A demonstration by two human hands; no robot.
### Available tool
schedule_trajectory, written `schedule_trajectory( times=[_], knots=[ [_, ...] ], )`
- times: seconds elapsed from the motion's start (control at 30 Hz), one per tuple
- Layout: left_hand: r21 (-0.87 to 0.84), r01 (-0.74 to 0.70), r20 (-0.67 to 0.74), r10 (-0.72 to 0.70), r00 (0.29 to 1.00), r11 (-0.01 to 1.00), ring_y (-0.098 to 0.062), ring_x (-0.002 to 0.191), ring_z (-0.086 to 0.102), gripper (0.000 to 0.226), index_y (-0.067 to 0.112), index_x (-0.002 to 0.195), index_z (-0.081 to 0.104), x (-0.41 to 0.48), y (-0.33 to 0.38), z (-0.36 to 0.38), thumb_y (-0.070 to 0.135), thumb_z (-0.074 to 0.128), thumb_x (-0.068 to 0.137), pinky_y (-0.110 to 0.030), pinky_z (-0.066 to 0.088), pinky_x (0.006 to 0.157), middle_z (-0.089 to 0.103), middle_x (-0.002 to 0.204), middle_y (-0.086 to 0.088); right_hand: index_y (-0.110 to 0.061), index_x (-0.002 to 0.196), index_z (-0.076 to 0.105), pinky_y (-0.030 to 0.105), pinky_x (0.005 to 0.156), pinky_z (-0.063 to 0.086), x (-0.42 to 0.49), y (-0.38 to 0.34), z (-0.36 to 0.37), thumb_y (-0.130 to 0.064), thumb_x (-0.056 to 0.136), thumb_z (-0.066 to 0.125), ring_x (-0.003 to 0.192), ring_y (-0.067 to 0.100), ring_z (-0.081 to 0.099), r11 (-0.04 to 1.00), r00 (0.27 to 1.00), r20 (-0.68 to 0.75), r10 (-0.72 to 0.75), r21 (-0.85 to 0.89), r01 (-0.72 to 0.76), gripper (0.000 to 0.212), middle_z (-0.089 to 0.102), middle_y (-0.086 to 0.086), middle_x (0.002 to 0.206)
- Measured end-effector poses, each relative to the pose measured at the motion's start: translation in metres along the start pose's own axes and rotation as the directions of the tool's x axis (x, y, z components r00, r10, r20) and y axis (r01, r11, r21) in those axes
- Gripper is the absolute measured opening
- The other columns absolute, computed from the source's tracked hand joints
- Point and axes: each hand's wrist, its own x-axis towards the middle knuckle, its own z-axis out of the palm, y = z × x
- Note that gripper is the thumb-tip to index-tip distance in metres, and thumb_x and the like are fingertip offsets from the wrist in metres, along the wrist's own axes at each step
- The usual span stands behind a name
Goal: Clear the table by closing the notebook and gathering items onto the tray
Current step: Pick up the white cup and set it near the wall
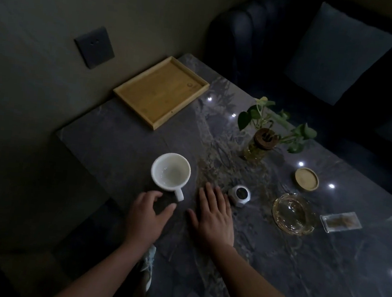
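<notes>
An empty wooden tray lies at the far left corner of the dark marble table. A white mug stands near the left edge, handle toward me. My left hand hovers just below the handle, fingers apart, holding nothing. My right hand lies flat and open on the table to the right of the mug. A small white gadget sits by my right fingertips. Further right are a glass ashtray, a round wooden coaster and a small clear packet. No notebook is in view.
A potted vine in a glass jar stands mid-table behind the gadget. A dark sofa with a grey cushion runs along the far side. A wall with a socket plate borders the left. A shoe shows under the near table edge.
</notes>
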Motion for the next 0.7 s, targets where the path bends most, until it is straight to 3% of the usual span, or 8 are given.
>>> schedule_trajectory(
  times=[0.1,0.2,0.33,0.43,0.5,0.57,0.7],
  knots=[
    [-0.243,0.280,0.021,-0.284,0.959,0.929,-0.015,0.082,0.064,0.041,0.016,0.094,0.061,0.005,0.028,0.021,0.042,0.082,0.070,-0.034,0.052,0.073,0.066,0.090,0.001,-0.023,0.155,0.021,0.042,0.123,0.007,-0.001,0.002,0.000,-0.068,0.095,0.021,0.153,0.018,-0.002,1.000,1.000,0.004,-0.001,0.016,0.001,0.075,0.014,-0.002,0.166],
    [-0.431,0.417,-0.023,-0.471,0.882,0.800,-0.004,0.066,0.064,0.032,0.015,0.081,0.064,0.012,0.045,0.032,0.041,0.080,0.072,-0.024,0.045,0.057,0.069,0.068,0.010,-0.023,0.155,0.023,0.043,0.123,0.010,-0.001,0.002,0.000,-0.066,0.096,0.024,0.153,0.020,0.001,1.000,1.000,0.000,-0.003,0.016,0.003,0.074,0.016,-0.001,0.165],
    [-0.425,0.403,-0.069,-0.473,0.878,0.810,0.005,0.057,0.062,0.027,0.023,0.059,0.068,0.014,0.043,0.039,0.041,0.074,0.078,-0.024,0.040,0.051,0.067,0.056,0.019,-0.022,0.155,0.025,0.044,0.122,0.011,0.000,0.003,0.001,-0.065,0.095,0.026,0.153,0.021,0.002,1.000,1.000,0.021,-0.005,0.005,0.005,0.074,0.017,0.000,0.165],
    [-0.400,0.398,-0.037,-0.449,0.893,0.825,-0.006,0.054,0.063,0.034,0.023,0.054,0.067,0.019,0.036,0.043,0.042,0.070,0.082,-0.028,0.046,0.052,0.068,0.054,0.010,-0.021,0.154,0.027,0.044,0.122,0.011,0.000,0.002,0.001,-0.065,0.096,0.028,0.153,0.022,0.004,1.000,1.000,0.013,-0.004,0.002,0.004,0.073,0.019,0.001,0.165],
    [-0.467,0.442,0.053,-0.475,0.879,0.766,-0.016,0.064,0.070,0.031,0.024,0.056,0.068,0.025,0.035,0.046,0.036,0.068,0.084,-0.037,0.058,0.065,0.071,0.060,0.005,-0.020,0.154,0.027,0.044,0.122,0.009,-0.001,0.002,0.000,-0.065,0.096,0.026,0.153,0.022,0.003,1.000,1.000,0.016,-0.013,-0.006,0.013,0.073,0.018,0.001,0.165],
    [-0.571,0.489,0.118,-0.524,0.843,0.659,-0.021,0.070,0.073,0.027,0.020,0.060,0.069,0.027,0.036,0.048,0.027,0.068,0.086,-0.044,0.060,0.075,0.073,0.064,0.000,-0.021,0.155,0.025,0.043,0.122,0.008,-0.001,0.002,-0.001,-0.066,0.096,0.024,0.153,0.022,0.001,1.000,0.999,0.027,-0.016,-0.015,0.017,0.074,0.016,0.002,0.165],
    [-0.673,0.465,0.098,-0.554,0.827,0.576,-0.018,0.072,0.073,0.024,0.012,0.067,0.069,0.035,0.026,0.039,0.022,0.066,0.088,-0.037,0.059,0.073,0.073,0.074,-0.007,-0.021,0.155,0.024,0.042,0.122,0.003,-0.001,-0.001,-0.003,-0.066,0.096,0.024,0.153,0.023,0.001,0.999,0.999,0.034,-0.011,-0.030,0.012,0.074,0.016,0.002,0.165]
  ],
)
